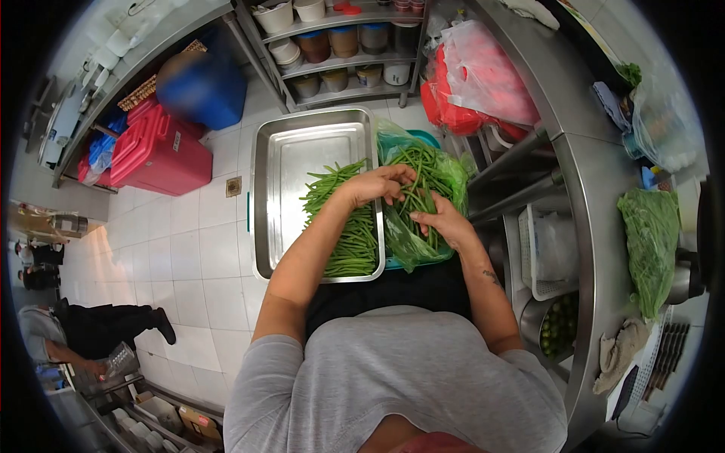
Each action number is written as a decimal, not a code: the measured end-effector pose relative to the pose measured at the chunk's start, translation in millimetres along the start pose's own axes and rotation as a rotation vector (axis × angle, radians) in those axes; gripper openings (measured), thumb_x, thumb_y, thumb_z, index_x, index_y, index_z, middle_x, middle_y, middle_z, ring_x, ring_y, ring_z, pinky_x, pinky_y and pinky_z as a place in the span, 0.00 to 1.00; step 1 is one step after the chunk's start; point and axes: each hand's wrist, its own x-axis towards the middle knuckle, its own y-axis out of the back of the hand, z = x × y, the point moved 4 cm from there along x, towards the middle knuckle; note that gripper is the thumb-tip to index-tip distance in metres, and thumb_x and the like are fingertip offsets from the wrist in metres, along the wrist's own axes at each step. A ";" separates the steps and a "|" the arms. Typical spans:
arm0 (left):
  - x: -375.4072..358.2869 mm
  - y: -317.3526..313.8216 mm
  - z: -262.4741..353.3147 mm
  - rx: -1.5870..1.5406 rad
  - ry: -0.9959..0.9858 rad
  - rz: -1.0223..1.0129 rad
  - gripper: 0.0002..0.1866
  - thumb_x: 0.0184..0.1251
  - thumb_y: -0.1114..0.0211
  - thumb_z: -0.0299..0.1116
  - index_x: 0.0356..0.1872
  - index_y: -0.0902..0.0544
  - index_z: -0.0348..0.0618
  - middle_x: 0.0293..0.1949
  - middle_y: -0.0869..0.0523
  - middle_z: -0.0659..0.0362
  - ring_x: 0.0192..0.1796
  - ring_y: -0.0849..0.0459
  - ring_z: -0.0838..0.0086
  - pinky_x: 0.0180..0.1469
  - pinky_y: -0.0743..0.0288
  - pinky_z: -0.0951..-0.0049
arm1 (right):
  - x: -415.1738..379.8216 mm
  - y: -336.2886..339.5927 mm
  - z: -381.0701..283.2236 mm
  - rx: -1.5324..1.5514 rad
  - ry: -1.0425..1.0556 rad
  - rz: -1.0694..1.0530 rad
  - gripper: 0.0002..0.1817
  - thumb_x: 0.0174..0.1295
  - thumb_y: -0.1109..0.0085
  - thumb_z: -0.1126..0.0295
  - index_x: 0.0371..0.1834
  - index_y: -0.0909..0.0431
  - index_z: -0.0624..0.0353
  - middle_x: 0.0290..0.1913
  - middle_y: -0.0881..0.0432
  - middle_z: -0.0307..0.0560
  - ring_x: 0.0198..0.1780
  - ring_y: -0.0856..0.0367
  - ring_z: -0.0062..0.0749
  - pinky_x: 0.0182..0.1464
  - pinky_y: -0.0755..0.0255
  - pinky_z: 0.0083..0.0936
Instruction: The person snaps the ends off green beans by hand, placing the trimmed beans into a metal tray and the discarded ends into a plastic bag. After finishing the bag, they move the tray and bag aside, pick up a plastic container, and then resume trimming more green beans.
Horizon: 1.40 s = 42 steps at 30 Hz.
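Note:
A steel tray (291, 158) sits in front of me with a pile of green beans (346, 226) along its right side. Beside it on the right, a green plastic bag (445, 177) holds more green beans (423, 170). My left hand (375, 185) reaches from the tray side into the bag, fingers closed around a few beans. My right hand (445, 221) rests at the bag's near edge and pinches some bean stems there.
A steel counter (596, 189) runs along the right with a bag of greens (651, 241), a cloth (619, 351) and limes in a bowl (557, 325) beneath. Red crates (158, 151), a blue bin (204, 87) and shelves of containers (340, 45) stand ahead. A person (83, 332) crouches at left.

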 end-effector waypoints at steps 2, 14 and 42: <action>-3.0 -2.5 4.2 0.038 0.046 0.072 0.22 0.55 0.42 0.24 0.54 0.27 0.41 0.45 0.22 0.61 0.40 0.24 0.80 0.38 0.31 0.81 | -1.3 0.4 0.0 0.044 0.006 0.006 0.22 0.61 0.41 0.74 0.57 0.34 0.64 0.33 0.22 0.42 0.26 0.28 0.18 0.29 0.32 0.16; -9.7 -2.7 12.8 -0.122 -0.183 0.617 0.12 0.66 0.48 0.25 0.48 0.22 0.39 0.28 0.22 0.65 0.28 0.25 0.81 0.32 0.32 0.81 | -3.2 17.0 5.0 0.266 0.069 0.006 0.17 0.64 0.43 0.72 0.53 0.29 0.66 0.41 0.19 0.47 0.36 0.23 0.24 0.40 0.29 0.21; -13.2 -53.2 15.9 -0.821 -0.534 0.659 0.25 0.76 0.57 0.51 0.48 0.25 0.35 0.48 0.20 0.53 0.54 0.26 0.66 0.62 0.36 0.61 | 21.4 -45.1 -53.8 0.713 0.578 0.086 0.06 0.65 0.46 0.72 0.42 0.27 0.61 0.38 0.23 0.43 0.45 0.26 0.28 0.55 0.35 0.26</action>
